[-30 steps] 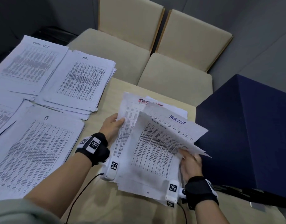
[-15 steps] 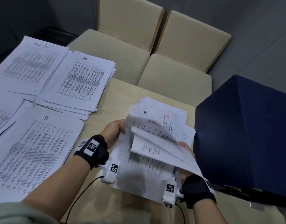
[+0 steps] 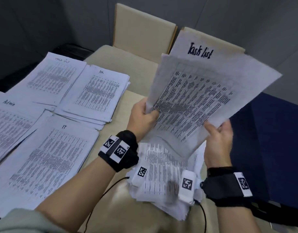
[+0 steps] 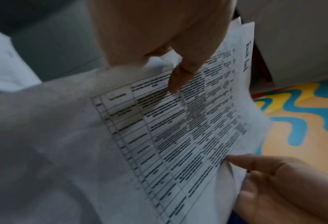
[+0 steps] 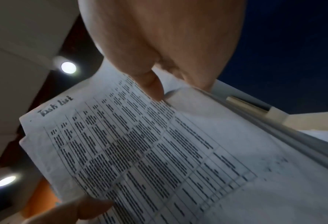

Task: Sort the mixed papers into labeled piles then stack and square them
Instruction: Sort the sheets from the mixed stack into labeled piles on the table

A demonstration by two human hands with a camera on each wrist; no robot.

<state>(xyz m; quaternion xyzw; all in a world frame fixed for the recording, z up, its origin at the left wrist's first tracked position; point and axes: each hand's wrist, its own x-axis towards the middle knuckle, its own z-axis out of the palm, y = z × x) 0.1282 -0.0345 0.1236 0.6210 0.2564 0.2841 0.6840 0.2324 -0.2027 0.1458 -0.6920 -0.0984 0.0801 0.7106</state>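
Both hands pinch the "Task list" sheets [image 3: 203, 91]: left hand [image 3: 143, 117] grips the left edge, right hand [image 3: 218, 140] the near-right corner.

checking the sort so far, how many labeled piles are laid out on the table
4: task list pile far left, HA pile beside it, admin pile near left edge, IT pile nearest. More may lie out of frame.
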